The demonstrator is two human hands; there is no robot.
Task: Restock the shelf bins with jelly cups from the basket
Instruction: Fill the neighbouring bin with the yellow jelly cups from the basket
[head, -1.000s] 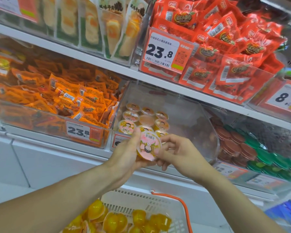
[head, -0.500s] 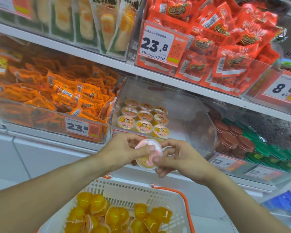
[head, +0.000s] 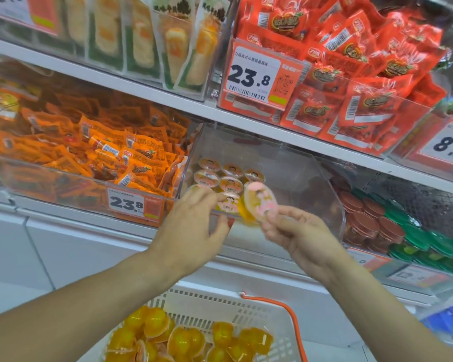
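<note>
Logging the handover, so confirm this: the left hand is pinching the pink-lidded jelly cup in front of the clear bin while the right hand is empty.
Sides swapped. In the head view the right hand pinches the pink-lidded jelly cup in front of the clear bin; the left hand is empty, fingers loose.

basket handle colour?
Orange, on the white basket; the handle shows clearly in the head view.
</note>
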